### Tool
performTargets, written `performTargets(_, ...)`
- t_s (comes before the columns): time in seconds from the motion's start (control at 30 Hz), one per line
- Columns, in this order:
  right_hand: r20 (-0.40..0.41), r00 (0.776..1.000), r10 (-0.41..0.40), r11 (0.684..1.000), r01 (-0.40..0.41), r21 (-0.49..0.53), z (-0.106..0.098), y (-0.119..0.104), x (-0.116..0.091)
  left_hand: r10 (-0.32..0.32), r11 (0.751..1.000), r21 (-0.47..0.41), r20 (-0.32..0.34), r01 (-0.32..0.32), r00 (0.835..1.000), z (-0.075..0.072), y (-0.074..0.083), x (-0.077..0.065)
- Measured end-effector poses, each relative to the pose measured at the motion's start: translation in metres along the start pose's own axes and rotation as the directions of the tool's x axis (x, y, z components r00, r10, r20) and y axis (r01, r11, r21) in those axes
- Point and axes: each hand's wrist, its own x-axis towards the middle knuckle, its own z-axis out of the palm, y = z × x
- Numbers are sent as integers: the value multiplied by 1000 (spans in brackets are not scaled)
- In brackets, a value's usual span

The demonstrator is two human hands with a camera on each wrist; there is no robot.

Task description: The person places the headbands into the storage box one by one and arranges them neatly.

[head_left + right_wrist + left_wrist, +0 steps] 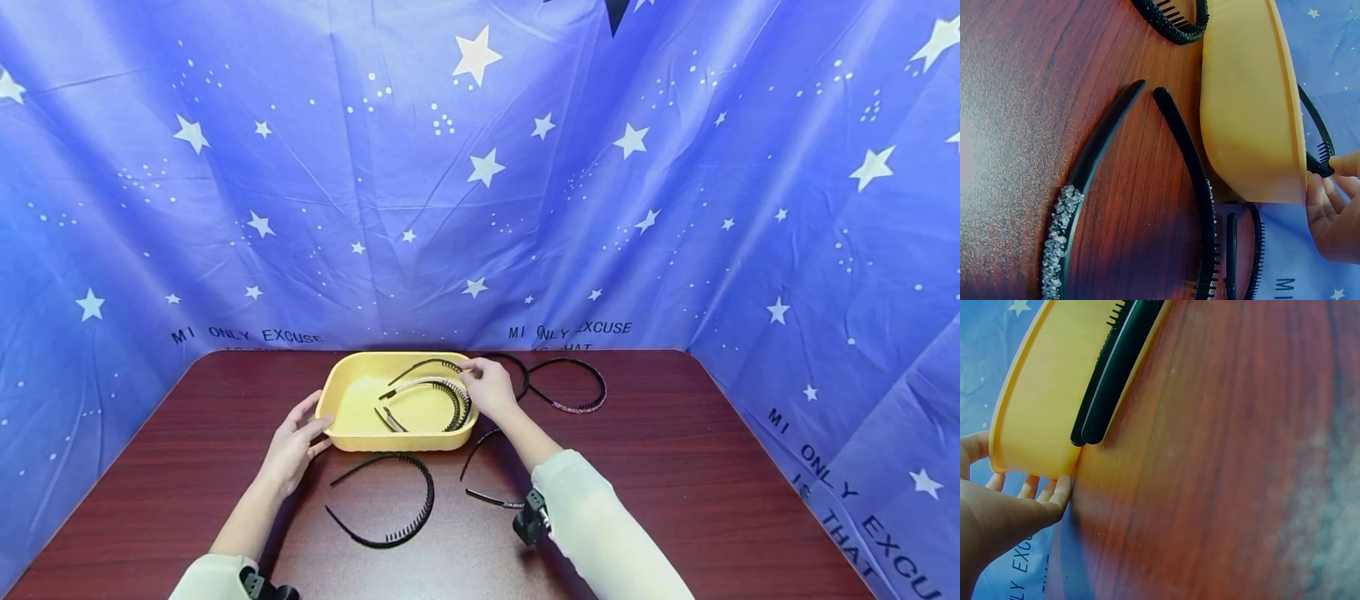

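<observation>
A yellow plastic basin [435, 442] stands near the back of the table, with several toothed headbands in it. My left hand [292, 446] holds its left end, fingertips against the outer wall [1035, 425]. My right hand [487, 387] is at the basin's right rim and pinches a black headband [423, 361] that hangs over the inside. Below that lies a pale headband [408, 384] together with darker ones. In the right wrist view, the fingers grip the black headband [1316, 119] by its curved part.
A black toothed headband [431, 500] lies in front of the basin. Another with clear stones [491, 500] is partly under my right forearm. To the basin's right lie a headband with a sparkly band [581, 408] and a black one [517, 367]. A starry blue cloth [420, 208] hangs behind.
</observation>
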Motion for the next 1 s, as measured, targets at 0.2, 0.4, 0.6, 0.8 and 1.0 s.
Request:
performTargets(0.2,-4,1000,5,1000,-5,-18,2,2,1,0,1000,2,-2,0,1000,0,-1,0)
performTargets(0.4,-17,1000,-1,999,0,-39,3,3,0,-1,1000,3,0,1,1000,-1,-1,0)
performTargets(0.6,-15,1000,-3,998,2,-66,4,1,-1,9,1000,-4,7,-9,1000,-1,-3,-1)
performTargets(0.8,-11,1000,-4,998,3,-67,3,-1,-2,21,1000,-17,10,-21,1000,-1,-2,-1)
performTargets(1.0,-1,1000,7,998,-7,-62,2,-2,-1,20,1000,-19,10,-19,1000,0,-1,-2)
